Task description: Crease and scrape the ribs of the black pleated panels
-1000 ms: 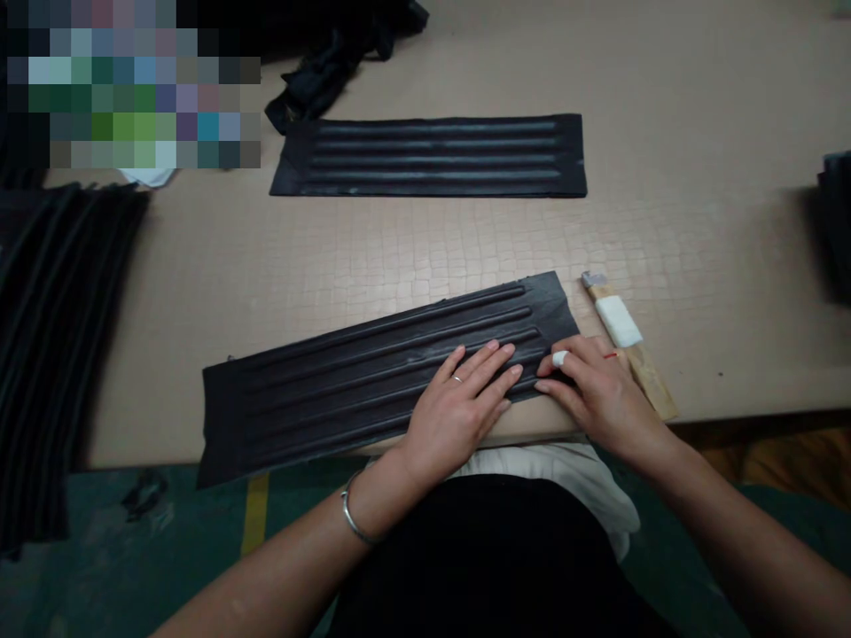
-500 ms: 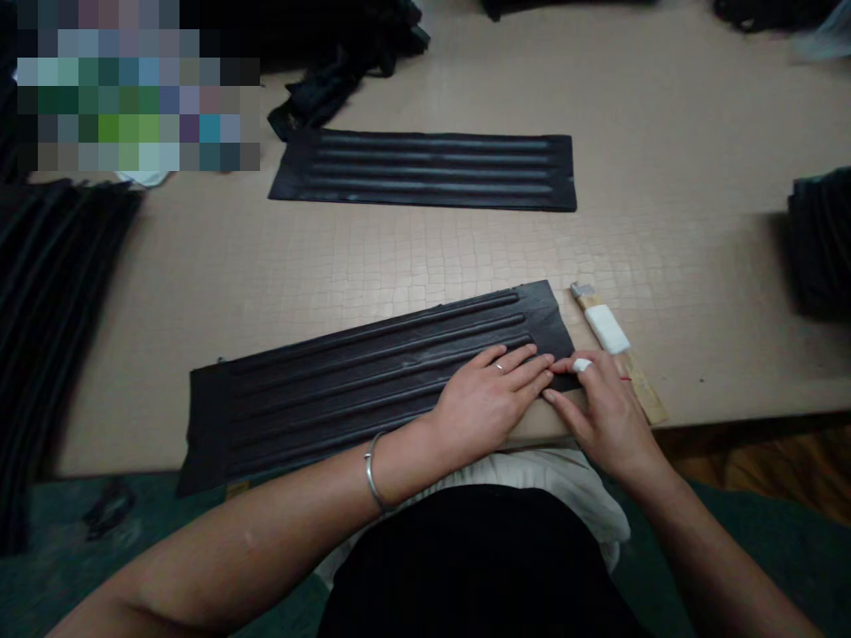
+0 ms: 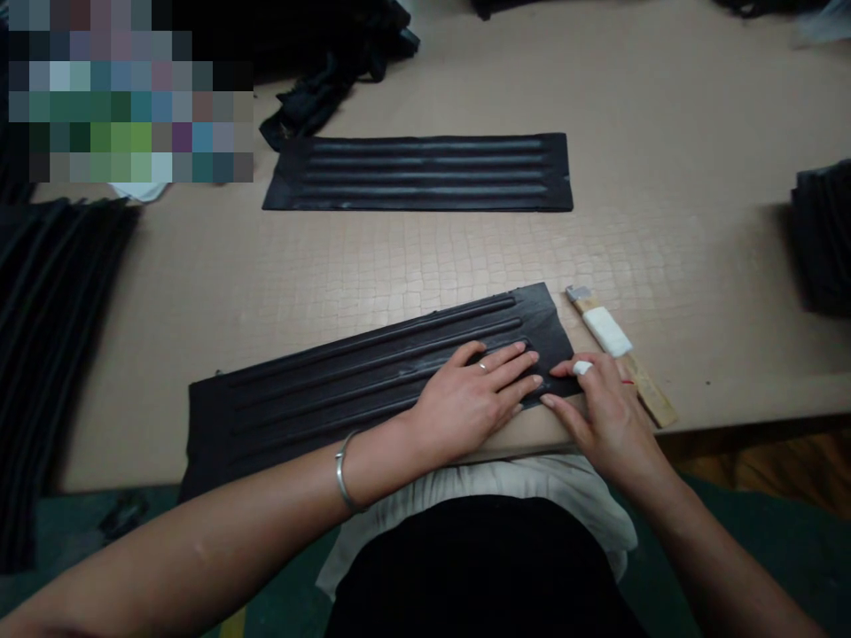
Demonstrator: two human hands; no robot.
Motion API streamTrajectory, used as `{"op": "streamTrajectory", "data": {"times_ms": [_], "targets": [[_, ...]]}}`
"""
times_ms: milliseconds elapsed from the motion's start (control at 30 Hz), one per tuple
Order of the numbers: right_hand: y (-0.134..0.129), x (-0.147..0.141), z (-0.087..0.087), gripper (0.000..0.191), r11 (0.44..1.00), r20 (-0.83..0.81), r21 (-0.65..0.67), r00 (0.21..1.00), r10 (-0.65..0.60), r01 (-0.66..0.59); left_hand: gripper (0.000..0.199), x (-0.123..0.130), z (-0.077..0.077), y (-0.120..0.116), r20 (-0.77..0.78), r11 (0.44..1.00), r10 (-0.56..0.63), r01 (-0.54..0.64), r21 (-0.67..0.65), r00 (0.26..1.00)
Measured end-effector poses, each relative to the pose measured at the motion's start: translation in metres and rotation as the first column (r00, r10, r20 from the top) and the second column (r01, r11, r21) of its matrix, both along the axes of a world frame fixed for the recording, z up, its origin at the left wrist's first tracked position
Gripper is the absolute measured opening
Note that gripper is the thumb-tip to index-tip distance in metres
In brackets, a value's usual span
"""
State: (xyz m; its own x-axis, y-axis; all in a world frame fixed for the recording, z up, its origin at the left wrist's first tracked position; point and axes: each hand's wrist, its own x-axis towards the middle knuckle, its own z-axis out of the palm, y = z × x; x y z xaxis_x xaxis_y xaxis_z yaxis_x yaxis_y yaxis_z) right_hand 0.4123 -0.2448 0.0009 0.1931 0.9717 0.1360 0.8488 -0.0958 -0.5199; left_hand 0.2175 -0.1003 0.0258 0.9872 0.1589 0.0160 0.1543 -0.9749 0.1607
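Observation:
A black ribbed panel (image 3: 372, 354), long and leather-like with several raised ridges, lies slanted along the table's front edge. My left hand (image 3: 469, 399) rests flat on its right part, fingers stretched out, a ring on one of them. At the panel's lower right corner is my right hand (image 3: 608, 408), with the index finger on top and the thumb at the front edge, pinching the border loosely. White tape wraps a right finger. Close to that hand lies a flat wooden-looking tool (image 3: 644, 385) with a white wrap and a grey end.
A second ribbed panel (image 3: 425, 173) lies farther back on the beige table (image 3: 425, 252). Stacks of black pieces stand at the left (image 3: 59, 310) and right (image 3: 824, 239). Dark material (image 3: 332, 53) is heaped at the back, beside a pixelated area.
My left hand has slid a little to the left, and its fingertips are now apart from my right fingers. My right hand stays at the panel's corner.

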Motion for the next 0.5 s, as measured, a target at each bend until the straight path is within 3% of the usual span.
{"op": "streamTrajectory", "data": {"times_ms": [100,167,400,500], "targets": [[0.000,0.001,0.000,0.027,1.000,0.001,-0.003,1.000,-0.006,0.006,0.043,0.010,0.000,0.000,-0.004,1.000,-0.004,0.004,0.017,1.000],[0.000,0.001,-0.001,0.028,1.000,-0.002,-0.006,1.000,-0.016,0.016,0.043,0.000,0.001,0.002,-0.011,0.999,-0.002,0.003,0.034,1.000],[-0.003,0.003,-0.003,0.029,1.000,-0.025,0.013,1.000,-0.015,0.015,0.039,-0.082,0.014,0.004,-0.042,0.993,0.088,-0.084,0.079,0.995],[-0.006,0.001,-0.003,0.028,0.998,-0.021,0.067,1.000,-0.008,0.009,0.039,-0.102,0.014,-0.002,-0.019,0.989,0.115,-0.113,0.091,0.993]]}}
